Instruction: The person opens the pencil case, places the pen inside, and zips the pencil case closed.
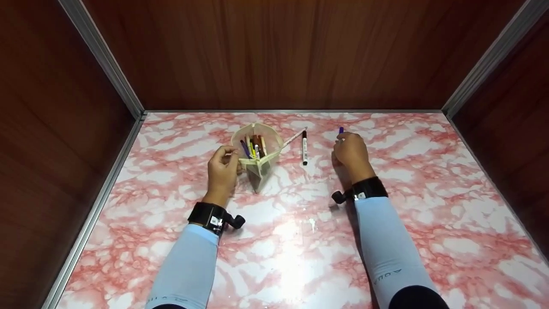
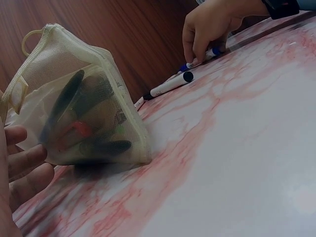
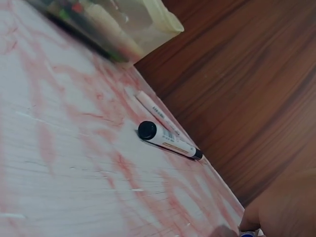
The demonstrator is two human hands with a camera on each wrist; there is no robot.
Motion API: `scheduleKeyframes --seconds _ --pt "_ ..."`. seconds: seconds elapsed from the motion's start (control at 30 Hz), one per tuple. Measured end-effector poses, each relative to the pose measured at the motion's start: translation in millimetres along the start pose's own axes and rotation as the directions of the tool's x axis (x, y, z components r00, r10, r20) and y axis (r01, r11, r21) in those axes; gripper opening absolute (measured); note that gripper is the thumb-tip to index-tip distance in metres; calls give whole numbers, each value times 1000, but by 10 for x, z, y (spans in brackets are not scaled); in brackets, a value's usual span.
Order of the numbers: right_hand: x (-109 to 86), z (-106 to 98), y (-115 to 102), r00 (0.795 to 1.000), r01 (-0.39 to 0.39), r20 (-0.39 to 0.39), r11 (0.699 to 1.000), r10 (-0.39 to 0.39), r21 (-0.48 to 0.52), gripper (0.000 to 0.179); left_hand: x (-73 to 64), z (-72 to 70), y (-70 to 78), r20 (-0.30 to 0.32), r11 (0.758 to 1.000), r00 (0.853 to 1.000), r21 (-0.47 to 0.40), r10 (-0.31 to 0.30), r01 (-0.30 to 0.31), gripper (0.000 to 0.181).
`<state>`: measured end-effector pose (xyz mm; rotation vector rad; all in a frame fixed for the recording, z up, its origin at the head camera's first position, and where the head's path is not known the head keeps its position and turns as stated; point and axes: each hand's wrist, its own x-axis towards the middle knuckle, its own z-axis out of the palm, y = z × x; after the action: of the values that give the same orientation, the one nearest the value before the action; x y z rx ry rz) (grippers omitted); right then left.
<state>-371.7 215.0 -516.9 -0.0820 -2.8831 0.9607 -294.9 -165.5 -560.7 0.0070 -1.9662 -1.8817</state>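
A cream mesh zip pouch (image 1: 260, 168) stands with its mouth spread wide and several pens and markers (image 1: 254, 146) inside. My left hand (image 1: 223, 167) grips the pouch at its left rim; in the left wrist view the other fingers (image 2: 30, 163) lie loosely curled beside the mesh. Over on the right, my right hand (image 1: 352, 151) pinches a white marker with blue ends (image 1: 341, 129), low over the table. Most of that marker is hidden by the fingers in the head view.
Between the hands lie a white marker with black ends (image 1: 305, 148) and a slim pale pink pen (image 1: 294, 137), close to the pouch's right side. The marbled red-and-white table (image 1: 274, 240) is bounded by brown wood-look panels (image 1: 274, 56) at the back and sides.
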Motion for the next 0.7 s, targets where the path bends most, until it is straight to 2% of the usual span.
scheduleKeyframes --seconds 0.2,0.37,0.53,0.63,0.7 --pt "13 -41 12 999 -40 13 998 40 57 45 2 -5 -8 7 1000 1000 -11 -12 12 16" --pt "-8 -99 45 996 -89 24 984 87 151 44 -3 17 -10 22 999 999 -35 -36 37 16" --pt "-11 -133 8 990 -141 55 955 131 261 41 -7 4 7 10 999 999 -23 -32 32 14" --pt "-7 -137 -4 992 -125 34 933 121 337 37 -9 -7 22 15 999 999 -10 -35 35 13" --pt "-6 -133 -14 993 -113 23 902 114 416 37 -8 -10 25 17 999 999 -13 -40 41 13"
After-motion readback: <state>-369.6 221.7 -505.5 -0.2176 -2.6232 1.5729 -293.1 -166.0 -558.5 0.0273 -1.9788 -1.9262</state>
